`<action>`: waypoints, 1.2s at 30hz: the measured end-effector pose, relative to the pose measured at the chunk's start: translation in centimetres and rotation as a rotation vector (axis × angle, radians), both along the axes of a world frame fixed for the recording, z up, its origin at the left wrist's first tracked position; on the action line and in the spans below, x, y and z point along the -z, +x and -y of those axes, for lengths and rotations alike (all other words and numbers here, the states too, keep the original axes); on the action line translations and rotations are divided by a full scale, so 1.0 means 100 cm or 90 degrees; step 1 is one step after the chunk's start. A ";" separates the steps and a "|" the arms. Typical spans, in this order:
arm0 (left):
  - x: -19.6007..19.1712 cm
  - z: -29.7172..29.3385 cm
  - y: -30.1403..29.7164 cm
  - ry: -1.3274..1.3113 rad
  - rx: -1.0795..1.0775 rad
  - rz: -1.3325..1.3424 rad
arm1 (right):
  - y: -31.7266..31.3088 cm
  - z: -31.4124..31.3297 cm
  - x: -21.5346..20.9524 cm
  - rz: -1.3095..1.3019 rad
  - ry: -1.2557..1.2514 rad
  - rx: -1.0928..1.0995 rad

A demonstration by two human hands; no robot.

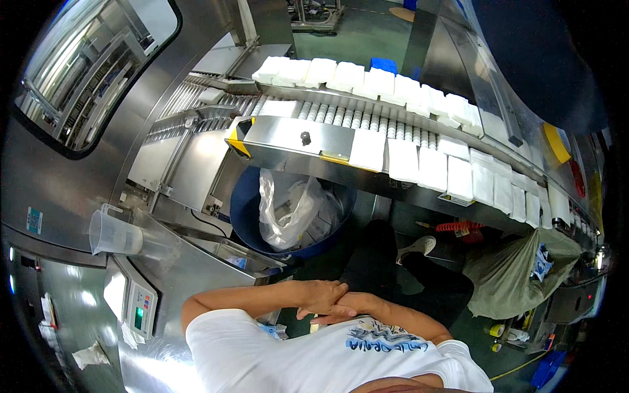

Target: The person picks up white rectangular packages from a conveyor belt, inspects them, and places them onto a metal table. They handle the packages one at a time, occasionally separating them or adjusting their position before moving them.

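Observation:
My left hand (322,296) lies across my right wrist in front of my white printed shirt (262,357), its fingers curled over the wrist. Under it, my right hand (333,315) points left, with its visible fingers loosely stretched and slightly apart. Neither hand shows a tool or product. Beyond my hands stands a dark blue round bin (240,219) lined with a clear plastic bag (286,219). Farther off, white folded packs (403,160) lie in a row along the near edge of a roller conveyor (337,116). More white packs (347,76) line its far edge.
At left, a clear plastic jug (114,234) and a digital scale (139,309) stand by a steel counter (171,275). A large greenish sack (517,272) hangs at right. My dark-trousered legs (370,262) extend below the conveyor. A windowed steel machine (124,121) rises at far left.

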State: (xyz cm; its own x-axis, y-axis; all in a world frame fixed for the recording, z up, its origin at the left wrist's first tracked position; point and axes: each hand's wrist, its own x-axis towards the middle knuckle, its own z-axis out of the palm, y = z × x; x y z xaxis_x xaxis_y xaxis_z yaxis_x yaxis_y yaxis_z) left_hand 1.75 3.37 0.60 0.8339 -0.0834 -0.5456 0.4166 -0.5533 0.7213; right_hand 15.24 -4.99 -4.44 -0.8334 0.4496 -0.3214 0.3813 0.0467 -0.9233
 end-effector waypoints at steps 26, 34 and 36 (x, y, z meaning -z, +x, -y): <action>-0.011 -0.002 0.005 0.015 -0.005 -0.060 | -0.010 -0.004 0.027 -0.007 0.109 0.117; -0.015 -0.005 0.013 0.030 0.033 -0.118 | -0.012 -0.003 0.031 -0.003 0.126 0.157; -0.011 -0.005 0.012 0.024 0.030 -0.115 | -0.015 -0.005 0.033 -0.003 0.134 0.170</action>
State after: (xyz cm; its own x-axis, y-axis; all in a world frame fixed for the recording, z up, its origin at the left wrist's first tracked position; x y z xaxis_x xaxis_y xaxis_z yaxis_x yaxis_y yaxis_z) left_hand 2.99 3.84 1.68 0.7173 -0.0963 -0.6900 0.5108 -0.6007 0.6150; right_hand 13.71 -4.49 -7.73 -0.6790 0.7077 -0.1953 0.4015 0.1353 -0.9058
